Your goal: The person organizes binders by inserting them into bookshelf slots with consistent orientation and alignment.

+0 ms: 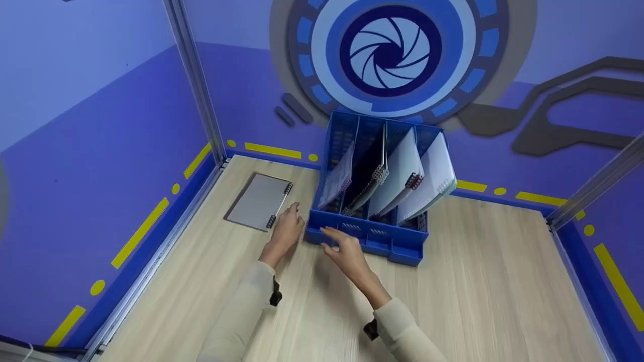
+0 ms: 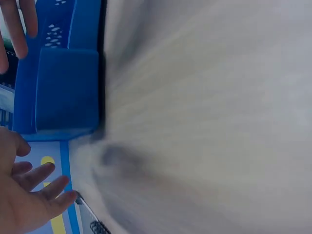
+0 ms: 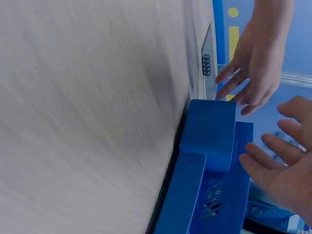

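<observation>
A blue file organizer (image 1: 370,232) with several slots stands at the back of the table, spiral notebooks (image 1: 400,173) upright in its slots. To its left a grey-covered spiral notebook (image 1: 259,201) lies flat on the wood. Between that notebook and the organizer is my left hand (image 1: 288,229), its fingers loosely bent and holding nothing. My right hand (image 1: 346,251) hovers by the organizer's front left part, fingers spread and slightly bent. The left wrist view shows the left hand (image 2: 29,190) below the organizer's corner (image 2: 68,90). In the right wrist view the right hand (image 3: 287,161) is beside the organizer, holding nothing.
The light wooden table (image 1: 483,281) extends to both sides of the organizer. Blue printed wall panels (image 1: 241,95) close off the back and sides, with metal posts (image 1: 193,75) at the corners.
</observation>
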The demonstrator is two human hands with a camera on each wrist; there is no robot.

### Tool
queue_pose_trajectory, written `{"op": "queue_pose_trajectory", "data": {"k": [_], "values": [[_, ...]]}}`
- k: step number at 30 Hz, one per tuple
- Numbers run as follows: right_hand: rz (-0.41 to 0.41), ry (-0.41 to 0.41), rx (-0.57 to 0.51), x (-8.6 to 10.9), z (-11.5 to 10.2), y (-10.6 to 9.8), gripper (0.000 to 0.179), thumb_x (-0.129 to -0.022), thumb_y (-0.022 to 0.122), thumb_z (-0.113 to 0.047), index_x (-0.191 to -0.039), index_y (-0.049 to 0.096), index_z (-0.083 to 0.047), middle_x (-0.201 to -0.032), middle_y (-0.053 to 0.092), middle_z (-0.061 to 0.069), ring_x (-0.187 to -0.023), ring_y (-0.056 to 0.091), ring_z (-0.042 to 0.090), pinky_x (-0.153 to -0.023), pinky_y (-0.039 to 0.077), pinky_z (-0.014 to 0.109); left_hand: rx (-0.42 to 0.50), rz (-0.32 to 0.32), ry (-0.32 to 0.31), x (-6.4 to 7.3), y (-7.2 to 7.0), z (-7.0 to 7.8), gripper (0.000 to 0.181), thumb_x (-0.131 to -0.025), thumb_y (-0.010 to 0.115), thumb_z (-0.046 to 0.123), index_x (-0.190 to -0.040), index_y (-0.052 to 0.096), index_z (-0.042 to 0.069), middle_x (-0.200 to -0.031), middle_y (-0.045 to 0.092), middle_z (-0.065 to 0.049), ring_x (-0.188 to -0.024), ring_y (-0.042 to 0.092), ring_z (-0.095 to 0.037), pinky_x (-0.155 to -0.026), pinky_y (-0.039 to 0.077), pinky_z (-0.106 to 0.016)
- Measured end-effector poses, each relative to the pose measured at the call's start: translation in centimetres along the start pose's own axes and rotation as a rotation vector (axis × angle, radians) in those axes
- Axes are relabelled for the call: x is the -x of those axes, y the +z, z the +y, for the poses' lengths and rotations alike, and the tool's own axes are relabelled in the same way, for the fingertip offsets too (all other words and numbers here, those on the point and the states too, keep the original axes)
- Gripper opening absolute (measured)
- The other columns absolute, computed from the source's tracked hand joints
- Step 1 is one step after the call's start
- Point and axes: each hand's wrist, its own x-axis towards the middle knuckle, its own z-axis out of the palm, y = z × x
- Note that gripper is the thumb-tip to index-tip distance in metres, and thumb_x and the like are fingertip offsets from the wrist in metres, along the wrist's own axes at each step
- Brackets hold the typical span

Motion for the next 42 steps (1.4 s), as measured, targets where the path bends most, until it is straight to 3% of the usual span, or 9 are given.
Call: {"op": "queue_pose_trajectory", "data": {"k": [5, 8, 12, 15, 19, 22, 28, 36, 42], "values": [[-0.033, 0.011, 0.015, 1.0, -0.2, 0.0, 0.036, -0.09, 0.074, -0.007, -0.125, 0.07, 0.001, -0.125, 0.069, 0.019, -0.116, 0.067, 0.033, -0.095, 0.053, 0.046, -0.207, 0.038, 0.026, 0.1, -0.5, -2.2, 0.047, -0.095, 0.062, 0.005, -0.14, 0.051, -0.003, -0.132, 0.06, -0.026, -0.123, 0.055, -0.046, -0.106, 0.042, -0.052], [-0.047, 0.023, 0.005, 1.6, -0.4, -0.1, 0.036, -0.09, 0.073, -0.007, -0.125, 0.07, 0.0, -0.124, 0.07, 0.017, -0.116, 0.067, 0.032, -0.096, 0.053, 0.047, -0.275, -0.03, -0.05, 0.4, -0.9, -4.0, 0.052, -0.097, 0.061, 0.007, -0.145, 0.045, -0.005, -0.146, 0.047, -0.028, -0.138, 0.039, -0.049, -0.117, 0.029, -0.055], [-0.065, 0.041, -0.002, 2.2, -0.7, -0.1, 0.035, -0.092, 0.072, -0.01, -0.125, 0.07, -0.001, -0.124, 0.071, 0.016, -0.116, 0.067, 0.031, -0.097, 0.053, 0.047, -0.284, -0.159, -0.201, 1.1, -1.6, -6.0, 0.065, -0.104, 0.056, 0.02, -0.154, 0.028, -0.009, -0.161, 0.021, -0.033, -0.15, 0.014, -0.052, -0.122, 0.011, -0.059], [-0.075, 0.055, -0.01, 2.2, -1.0, 0.1, 0.035, -0.092, 0.072, -0.011, -0.126, 0.07, -0.002, -0.125, 0.07, 0.015, -0.118, 0.066, 0.032, -0.098, 0.052, 0.047, -0.341, -0.197, -0.242, 1.4, -2.1, -6.9, 0.066, -0.107, 0.051, 0.026, -0.153, 0.025, -0.014, -0.16, 0.018, -0.036, -0.149, 0.014, -0.053, -0.121, 0.013, -0.059], [-0.073, 0.079, -0.029, 2.4, -1.2, 0.5, 0.035, -0.092, 0.072, -0.011, -0.126, 0.071, -0.003, -0.125, 0.071, 0.014, -0.118, 0.066, 0.031, -0.098, 0.052, 0.047, -0.54, -0.202, -0.14, 1.2, -2.3, -7.0, 0.043, -0.105, 0.056, 0.019, -0.129, 0.057, -0.016, -0.132, 0.052, -0.036, -0.124, 0.052, -0.051, -0.102, 0.046, -0.057], [-0.068, 0.077, -0.032, 2.8, -1.2, 1.0, 0.034, -0.091, 0.073, -0.009, -0.124, 0.071, -0.001, -0.123, 0.071, 0.014, -0.115, 0.068, 0.031, -0.097, 0.053, 0.046, -0.64, -0.207, -0.086, 1.0, -2.3, -6.5, 0.019, -0.099, 0.061, 0.007, -0.102, 0.071, -0.009, -0.102, 0.064, -0.027, -0.093, 0.065, -0.041, -0.079, 0.056, -0.051], [-0.088, 0.087, -0.057, 3.0, -1.5, 1.8, 0.034, -0.092, 0.071, -0.009, -0.125, 0.071, -0.001, -0.123, 0.072, 0.014, -0.116, 0.068, 0.03, -0.097, 0.053, 0.045, -0.668, -0.229, -0.067, 0.4, -2.6, -5.9, 0.016, -0.096, 0.061, 0.0, -0.089, 0.075, -0.003, -0.09, 0.069, -0.022, -0.085, 0.07, -0.038, -0.075, 0.057, -0.05], [-0.074, 0.098, -0.062, 2.6, -1.4, 1.2, 0.034, -0.093, 0.071, -0.011, -0.125, 0.07, 0.0, -0.124, 0.071, 0.014, -0.117, 0.067, 0.03, -0.098, 0.052, 0.046, -0.699, -0.271, -0.008, 0.0, -3.0, -5.8, 0.013, -0.089, 0.066, -0.009, -0.085, 0.073, 0.002, -0.087, 0.072, -0.016, -0.083, 0.072, -0.029, -0.072, 0.059, -0.043], [-0.093, 0.105, -0.061, 2.9, -1.4, 0.9, 0.034, -0.094, 0.07, -0.011, -0.126, 0.069, 0.001, -0.125, 0.07, 0.015, -0.118, 0.066, 0.031, -0.099, 0.051, 0.047, -0.626, -0.244, 0.027, 0.6, -3.4, -6.4, 0.018, -0.089, 0.062, -0.01, -0.077, 0.068, 0.003, -0.075, 0.069, -0.011, -0.066, 0.058, -0.014, -0.059, 0.053, -0.036]]}}
